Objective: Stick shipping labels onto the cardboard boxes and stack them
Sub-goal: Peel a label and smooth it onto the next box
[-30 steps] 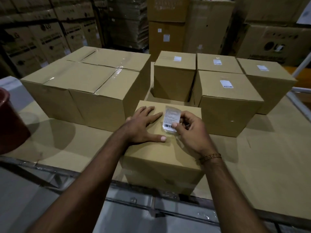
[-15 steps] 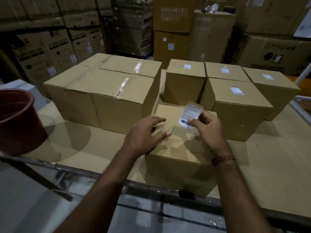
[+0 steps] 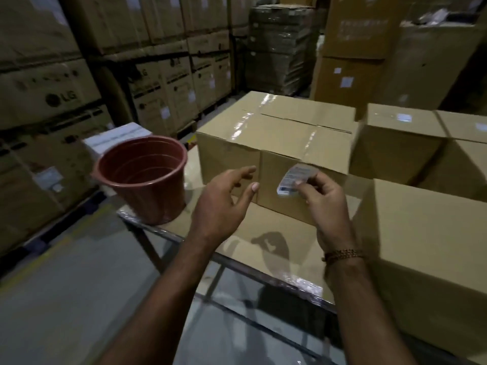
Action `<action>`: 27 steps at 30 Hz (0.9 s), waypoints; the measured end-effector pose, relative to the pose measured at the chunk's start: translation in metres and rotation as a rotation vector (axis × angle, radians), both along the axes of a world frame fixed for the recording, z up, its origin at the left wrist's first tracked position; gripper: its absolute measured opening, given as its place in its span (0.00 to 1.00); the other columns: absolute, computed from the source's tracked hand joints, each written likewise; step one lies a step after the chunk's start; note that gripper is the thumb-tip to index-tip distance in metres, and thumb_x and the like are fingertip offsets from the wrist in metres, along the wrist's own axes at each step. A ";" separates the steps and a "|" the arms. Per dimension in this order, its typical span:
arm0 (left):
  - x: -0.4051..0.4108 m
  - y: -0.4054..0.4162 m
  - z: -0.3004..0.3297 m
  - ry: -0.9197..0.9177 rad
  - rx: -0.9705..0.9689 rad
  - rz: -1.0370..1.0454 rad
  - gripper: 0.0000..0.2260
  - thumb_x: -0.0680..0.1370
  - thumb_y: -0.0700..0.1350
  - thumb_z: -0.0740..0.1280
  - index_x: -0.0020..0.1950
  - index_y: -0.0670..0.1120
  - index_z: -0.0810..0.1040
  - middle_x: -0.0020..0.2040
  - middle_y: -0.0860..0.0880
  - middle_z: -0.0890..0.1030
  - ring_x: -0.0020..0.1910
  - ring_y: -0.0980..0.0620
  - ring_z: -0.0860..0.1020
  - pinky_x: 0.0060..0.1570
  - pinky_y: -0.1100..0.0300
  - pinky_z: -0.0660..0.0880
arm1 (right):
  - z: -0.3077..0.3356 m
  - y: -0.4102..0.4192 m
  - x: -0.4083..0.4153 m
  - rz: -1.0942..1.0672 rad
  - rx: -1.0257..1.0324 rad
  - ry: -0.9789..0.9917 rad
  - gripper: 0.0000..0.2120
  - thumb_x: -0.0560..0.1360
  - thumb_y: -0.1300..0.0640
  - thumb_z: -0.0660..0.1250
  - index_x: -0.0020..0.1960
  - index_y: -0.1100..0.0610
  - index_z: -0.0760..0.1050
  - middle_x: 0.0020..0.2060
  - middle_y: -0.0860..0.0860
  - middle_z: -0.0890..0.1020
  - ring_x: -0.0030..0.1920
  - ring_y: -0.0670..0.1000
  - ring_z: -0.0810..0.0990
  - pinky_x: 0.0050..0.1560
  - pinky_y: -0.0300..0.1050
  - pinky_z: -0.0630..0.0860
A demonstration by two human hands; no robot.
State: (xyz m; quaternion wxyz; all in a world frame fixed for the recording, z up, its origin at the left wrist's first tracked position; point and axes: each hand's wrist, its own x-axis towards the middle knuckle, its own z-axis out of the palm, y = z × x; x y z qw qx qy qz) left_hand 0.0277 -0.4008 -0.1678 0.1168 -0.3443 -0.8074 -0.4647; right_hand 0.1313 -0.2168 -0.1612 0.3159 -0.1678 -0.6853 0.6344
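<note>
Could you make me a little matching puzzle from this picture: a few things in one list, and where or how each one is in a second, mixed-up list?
Things:
1. shipping label
2. red bucket
3. left hand
4. big taped box

Descriptions:
A. open, fingers spread, holding nothing
B. pinched in the grip of the right hand
C. standing at the table's left corner
D. behind both hands, shiny tape across its top

Pairs: 1-B, 2-C, 3-A, 4-D

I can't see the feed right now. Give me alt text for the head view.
The right hand pinches a shipping label above the table, in front of a large taped box; the left hand hovers open. A red-brown bucket stands left, smaller boxes right.
</note>
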 end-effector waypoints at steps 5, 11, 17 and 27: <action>-0.040 -0.066 0.012 0.052 0.063 0.154 0.16 0.82 0.51 0.71 0.70 0.54 0.80 0.56 0.58 0.84 0.54 0.57 0.81 0.55 0.51 0.80 | 0.001 -0.056 -0.065 0.071 0.099 -0.034 0.03 0.81 0.60 0.72 0.50 0.55 0.84 0.47 0.49 0.89 0.49 0.49 0.88 0.55 0.54 0.86; -0.103 -0.108 0.026 0.090 0.046 0.301 0.15 0.83 0.50 0.68 0.71 0.53 0.80 0.61 0.56 0.83 0.60 0.57 0.79 0.59 0.51 0.79 | 0.009 -0.096 -0.152 0.202 0.144 -0.052 0.12 0.79 0.59 0.76 0.60 0.51 0.80 0.41 0.52 0.88 0.46 0.49 0.89 0.49 0.48 0.86; -0.179 -0.138 0.021 0.049 0.014 0.393 0.16 0.84 0.55 0.65 0.71 0.55 0.79 0.64 0.56 0.82 0.63 0.56 0.79 0.62 0.47 0.79 | 0.003 -0.115 -0.238 0.234 0.098 -0.115 0.03 0.81 0.60 0.73 0.50 0.53 0.81 0.39 0.51 0.89 0.44 0.52 0.90 0.48 0.56 0.85; -0.277 -0.186 0.008 0.016 -0.125 0.524 0.17 0.85 0.56 0.64 0.73 0.54 0.78 0.61 0.52 0.83 0.61 0.51 0.78 0.61 0.46 0.77 | -0.011 -0.148 -0.338 0.278 0.329 -0.259 0.06 0.80 0.50 0.71 0.46 0.52 0.80 0.40 0.50 0.87 0.41 0.51 0.87 0.41 0.57 0.85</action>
